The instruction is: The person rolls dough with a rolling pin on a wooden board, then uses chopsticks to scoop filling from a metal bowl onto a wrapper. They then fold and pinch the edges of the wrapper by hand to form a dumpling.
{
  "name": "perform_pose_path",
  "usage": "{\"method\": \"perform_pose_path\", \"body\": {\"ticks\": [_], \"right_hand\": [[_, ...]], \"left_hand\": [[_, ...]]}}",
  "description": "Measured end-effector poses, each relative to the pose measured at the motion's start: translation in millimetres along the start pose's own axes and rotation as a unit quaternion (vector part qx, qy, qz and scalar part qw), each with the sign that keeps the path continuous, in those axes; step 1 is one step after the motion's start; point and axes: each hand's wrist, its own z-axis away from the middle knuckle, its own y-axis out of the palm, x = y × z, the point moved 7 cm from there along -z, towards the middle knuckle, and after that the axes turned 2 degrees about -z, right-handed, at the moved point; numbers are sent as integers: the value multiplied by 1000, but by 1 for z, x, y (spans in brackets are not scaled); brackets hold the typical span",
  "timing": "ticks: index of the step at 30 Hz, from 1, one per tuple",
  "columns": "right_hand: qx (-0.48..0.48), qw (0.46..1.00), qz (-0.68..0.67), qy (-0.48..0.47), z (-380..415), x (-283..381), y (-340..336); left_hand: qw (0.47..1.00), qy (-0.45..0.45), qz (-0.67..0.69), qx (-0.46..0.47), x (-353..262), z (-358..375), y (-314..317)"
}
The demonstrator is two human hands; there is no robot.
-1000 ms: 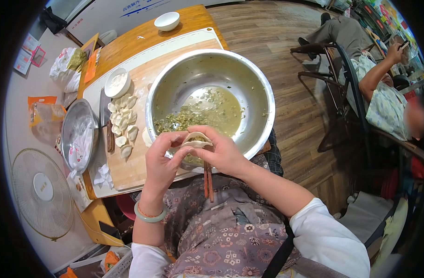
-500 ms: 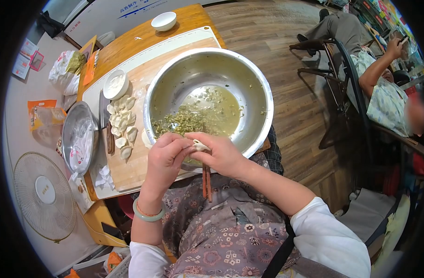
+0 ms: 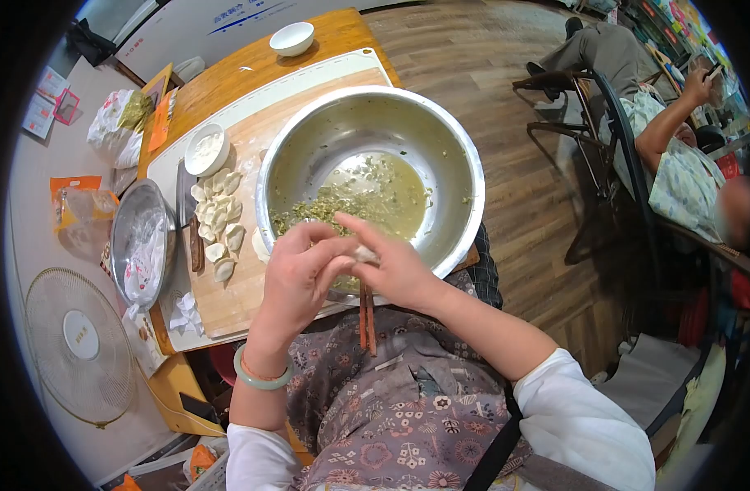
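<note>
Over the near rim of a big steel bowl (image 3: 457,221), my two hands meet around a small piece of white dough (image 3: 364,254). My left hand (image 3: 303,266) has its fingers bent and pinched on the dough's left side. Fingers of my right hand (image 3: 391,266) wrap the dough from the right, its index finger raised. Green chopped filling (image 3: 330,202) and liquid lie inside the bowl. Below my hands, wooden chopsticks (image 3: 367,319) stick out past the rim. Several white dough pieces (image 3: 215,225) sit on the wooden board (image 3: 248,180) left of the bowl.
A small bowl of white powder (image 3: 205,150), a knife (image 3: 196,245) and a steel basin (image 3: 129,245) are at the left. An empty white bowl (image 3: 291,39) stands at the far side. A fan (image 3: 80,335) is at lower left. Another person (image 3: 682,176) sits at the right.
My fingers have shifted around the dough, and my right index finger has lifted. The dough is now more covered by my hands. The seated person has moved slightly.
</note>
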Motion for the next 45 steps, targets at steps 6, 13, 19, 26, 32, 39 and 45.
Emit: {"method": "perform_pose_path", "body": {"ticks": [6, 13, 19, 26, 32, 39, 45], "right_hand": [[5, 927, -349, 134, 0, -2, 1], [19, 948, -315, 38, 5, 10, 9], [21, 964, -265, 28, 8, 17, 14], [27, 980, -200, -2, 9, 17, 12], [12, 998, -56, -30, 3, 24, 3], [13, 1000, -8, 8, 0, 28, -8], [119, 987, -84, -61, 2, 20, 5]], "left_hand": [[946, -93, 274, -148, 27, 23, 9], [868, -78, 456, -180, 10, 17, 32], [919, -63, 343, -185, 7, 19, 24], [952, -70, 229, -190, 7, 22, 19], [980, -78, 95, -155, -2, 20, 14], [921, -186, 330, -96, 6, 25, 22], [868, -185, 457, -57, 3, 29, 35]]}}
